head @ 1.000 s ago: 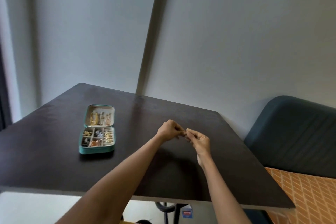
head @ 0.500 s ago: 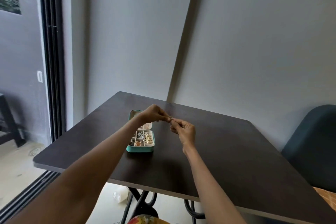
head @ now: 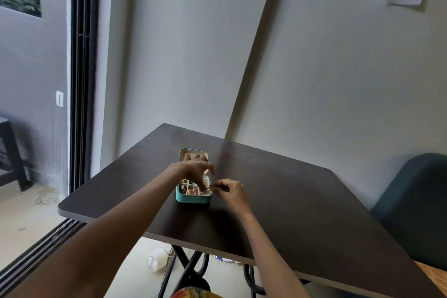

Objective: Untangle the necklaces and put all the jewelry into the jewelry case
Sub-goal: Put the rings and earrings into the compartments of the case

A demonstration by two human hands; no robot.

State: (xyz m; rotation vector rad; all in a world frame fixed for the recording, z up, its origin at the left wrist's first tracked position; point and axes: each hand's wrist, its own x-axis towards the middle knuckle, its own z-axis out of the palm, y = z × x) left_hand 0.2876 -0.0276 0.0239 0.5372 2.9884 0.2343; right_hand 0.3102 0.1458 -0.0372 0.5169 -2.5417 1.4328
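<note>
A dark square table [head: 278, 201] fills the middle of the view, its near edge running from lower left to lower right, with bare dark surface right of the hands and along the near side. A dark green chair [head: 411, 205] stands just beside its right edge, cut off by the frame, and black crossed legs [head: 186, 271] show under the near edge. Left of the table is a black sliding door frame [head: 82, 80]

The small teal jewelry case [head: 193, 198] lies open on the table's left half, well in from every edge, lid raised at the far side. Its pale tray is split into little compartments holding tiny pieces too small to tell apart

The left hand [head: 193, 169] hangs over the case, fingers spread and pointing down into the tray, hiding much of the lid and the far compartments. The right hand [head: 229, 191] sits just beside the case's right side, thumb and forefinger pinched on something thin and pale; what it is cannot be made out. No necklace chain can be picked out
</note>
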